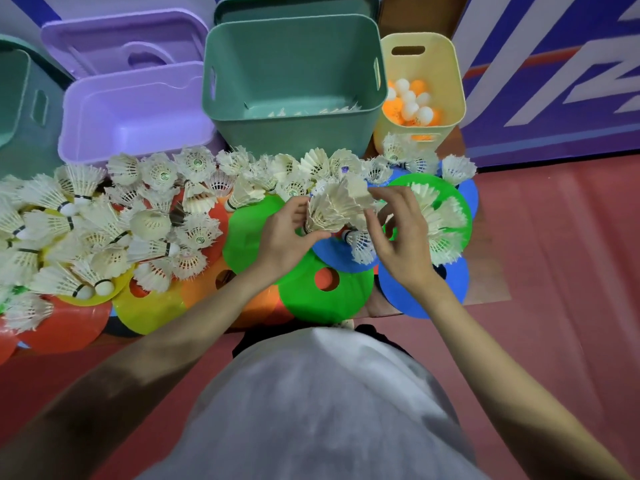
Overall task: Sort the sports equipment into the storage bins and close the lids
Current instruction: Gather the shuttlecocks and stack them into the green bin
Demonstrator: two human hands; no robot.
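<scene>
Both forearms are extended forward over the table from the bottom corners of the head view. The left hand point(287, 237) is curled round the narrow end of a bunch of nested shuttlecocks point(334, 206), thumb and fingers wrapped at the cork end, feather skirts fanned up and to the right. The right hand point(398, 233) is held just beside the bunch, its fingers point(382, 195) loosely bent and touching the feather tips; a firm grip on anything cannot be confirmed. The bunch is held above the green cone disc point(249, 233) and blue cone disc point(332, 254), near the front of the green bin point(294, 129). More loose shuttlecocks point(104, 230) are piled across the left half of the table on yellow, orange and red discs, and a row is laid along the fronts of the bins. The green bin is open; only a few feather tips are seen over its near wall, so its fill is hard to judge. The purple bin point(135, 112) is open, with a purple lid point(124, 39) lying behind it. Orange and white balls point(412, 102) are held in the yellow bin point(420, 64). A further green bin point(20, 109) is cut off at the left edge. The table's near edge is hidden by the person's grey shirt point(311, 410). Small green labels are seen on some cork ends, too small to read. Large white lettering on the blue wall panel point(554, 64) is cropped and unreadable.
</scene>
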